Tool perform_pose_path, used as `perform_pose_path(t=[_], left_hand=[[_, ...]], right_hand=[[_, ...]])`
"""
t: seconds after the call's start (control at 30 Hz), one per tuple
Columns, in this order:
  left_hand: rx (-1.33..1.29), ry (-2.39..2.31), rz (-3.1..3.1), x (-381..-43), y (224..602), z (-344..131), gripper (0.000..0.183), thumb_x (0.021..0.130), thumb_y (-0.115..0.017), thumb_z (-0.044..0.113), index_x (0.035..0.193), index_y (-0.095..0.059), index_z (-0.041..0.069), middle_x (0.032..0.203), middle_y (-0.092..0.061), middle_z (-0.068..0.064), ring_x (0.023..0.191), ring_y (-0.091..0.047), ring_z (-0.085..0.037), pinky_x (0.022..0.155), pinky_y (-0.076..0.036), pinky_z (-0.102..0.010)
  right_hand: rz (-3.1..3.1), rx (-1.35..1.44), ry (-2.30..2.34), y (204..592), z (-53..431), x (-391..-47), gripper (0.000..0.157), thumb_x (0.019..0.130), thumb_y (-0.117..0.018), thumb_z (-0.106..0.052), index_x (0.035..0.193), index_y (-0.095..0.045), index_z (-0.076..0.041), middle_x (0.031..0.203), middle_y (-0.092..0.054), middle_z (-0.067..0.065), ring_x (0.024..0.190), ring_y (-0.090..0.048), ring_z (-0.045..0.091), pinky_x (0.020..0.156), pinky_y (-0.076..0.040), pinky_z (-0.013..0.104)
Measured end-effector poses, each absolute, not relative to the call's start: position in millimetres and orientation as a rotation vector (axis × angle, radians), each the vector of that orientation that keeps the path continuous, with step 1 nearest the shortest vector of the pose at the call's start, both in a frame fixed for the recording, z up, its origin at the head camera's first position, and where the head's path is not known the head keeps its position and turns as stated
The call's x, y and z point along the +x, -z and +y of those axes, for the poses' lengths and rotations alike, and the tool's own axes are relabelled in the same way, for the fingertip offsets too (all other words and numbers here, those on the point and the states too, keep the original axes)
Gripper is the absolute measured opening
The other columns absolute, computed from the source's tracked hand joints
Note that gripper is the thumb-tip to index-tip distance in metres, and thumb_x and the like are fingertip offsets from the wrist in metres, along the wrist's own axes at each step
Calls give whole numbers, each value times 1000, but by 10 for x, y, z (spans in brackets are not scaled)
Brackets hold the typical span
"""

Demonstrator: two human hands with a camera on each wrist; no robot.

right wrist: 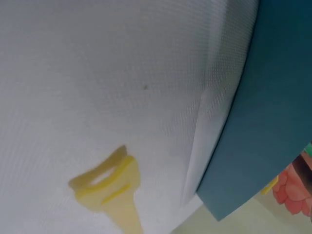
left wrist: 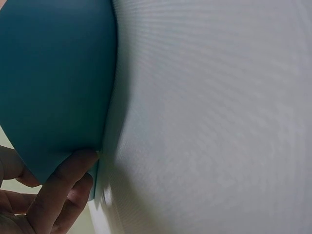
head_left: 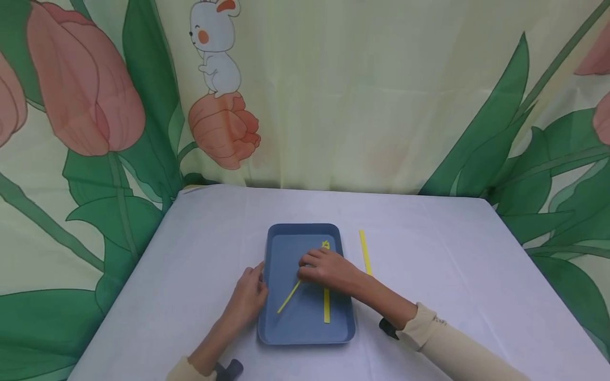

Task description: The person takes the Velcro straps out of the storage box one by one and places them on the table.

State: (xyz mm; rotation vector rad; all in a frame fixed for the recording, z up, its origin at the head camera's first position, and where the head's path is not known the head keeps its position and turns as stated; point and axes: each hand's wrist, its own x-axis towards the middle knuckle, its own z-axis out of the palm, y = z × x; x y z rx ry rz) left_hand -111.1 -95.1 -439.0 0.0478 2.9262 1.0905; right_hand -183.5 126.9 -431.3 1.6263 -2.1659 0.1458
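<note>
A blue rectangular tray (head_left: 290,330) lies on the white-covered table. My left hand (head_left: 249,296) grips its left side, and in the left wrist view the fingers (left wrist: 58,190) bend against the tray's outer wall (left wrist: 58,87). Over the middle of the tray, my right hand (head_left: 329,270) pinches a thin yellow paper strip (head_left: 288,297) that slants down to the left; its upper end is hidden by the fingers. Beneath that hand another yellow strip (head_left: 326,307) lies lengthwise in the tray. A small bunched yellow piece (head_left: 326,244) shows just beyond the knuckles.
To the right of the tray a further yellow strip (head_left: 365,251) lies on the tablecloth (head_left: 429,254), partly behind the right forearm. The right wrist view shows a yellow strip's end (right wrist: 112,187) beside the tray wall. A curtain with printed tulips (head_left: 86,79) hangs behind the table.
</note>
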Motion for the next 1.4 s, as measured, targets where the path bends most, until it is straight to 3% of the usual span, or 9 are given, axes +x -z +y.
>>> perform_pose_path(t=[1.4], left_hand=[[75, -1108, 2934, -1085, 4362, -958, 49, 87, -54, -1, 134, -42, -10, 90, -50, -7, 75, -51, -14, 66, -50, -27]], right_hand=[[-2212, 1505, -193, 4154, 1563, -1916, 21, 77, -78, -17, 93, -65, -20, 88, -60, -4, 80, -56, 11, 66, -48, 23]])
